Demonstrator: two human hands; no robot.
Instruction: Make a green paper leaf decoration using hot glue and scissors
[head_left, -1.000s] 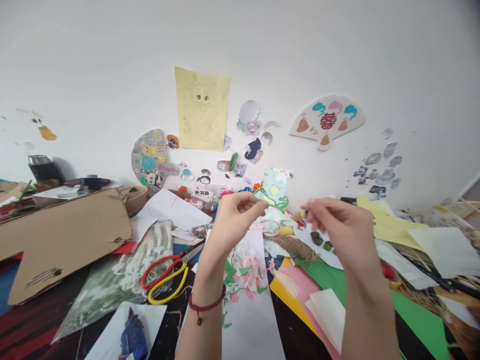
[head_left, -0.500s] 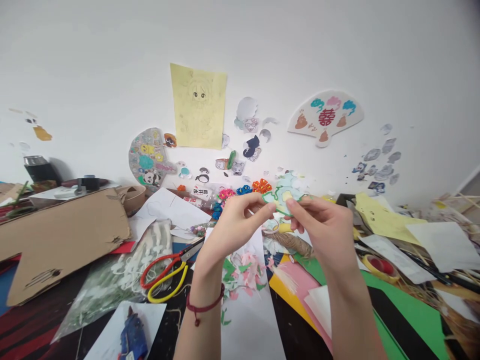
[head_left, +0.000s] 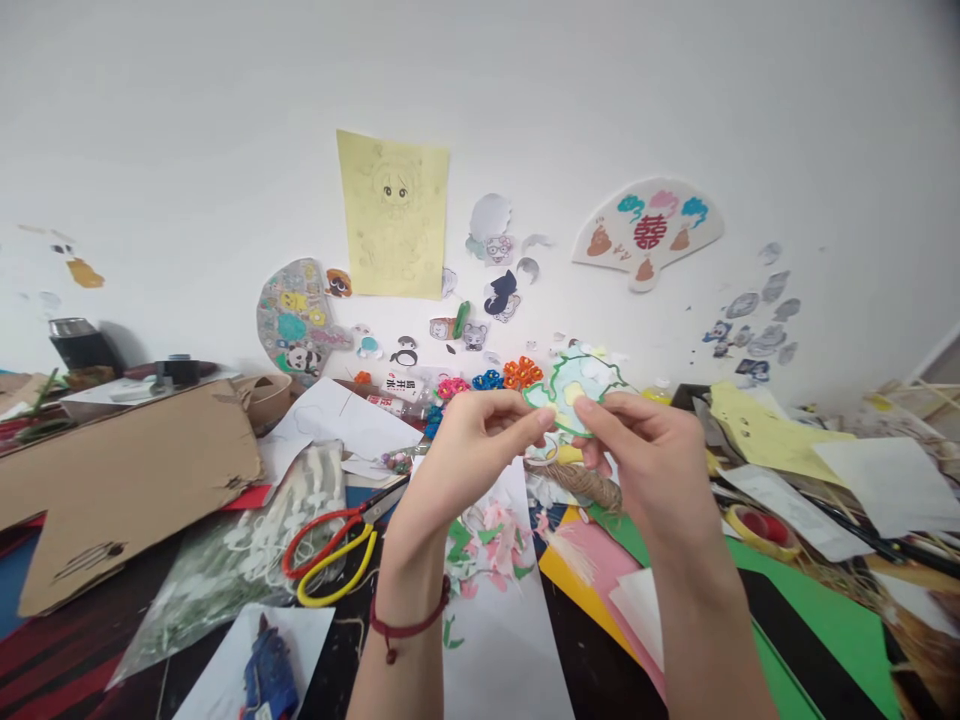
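Observation:
Raised over the table, a pale green paper cutout (head_left: 581, 385) with a dark green outline is held between my two hands. My left hand (head_left: 487, 430) pinches its left edge between thumb and fingers; a dark red cord bracelet circles that wrist. On the right side, my right hand (head_left: 637, 430) grips the cutout, its thumb on the front and fingers behind. Below the hands, pink and green paper scraps (head_left: 491, 540) lie on a long white sheet (head_left: 502, 650). Behind the cutout sit orange flower-like pieces (head_left: 523, 372).
Scissors (head_left: 337, 555) with red and yellow handles lie left, near a blue glue gun (head_left: 268, 670) and brown cardboard (head_left: 142, 480). At right are a twine roll (head_left: 581, 485), green paper (head_left: 832, 620) and a tape roll (head_left: 761, 530). Drawings hang on the white wall.
The cutout has tilted up, so more of its outlined front faces me. Both hands keep their pinch on it in nearly the same place.

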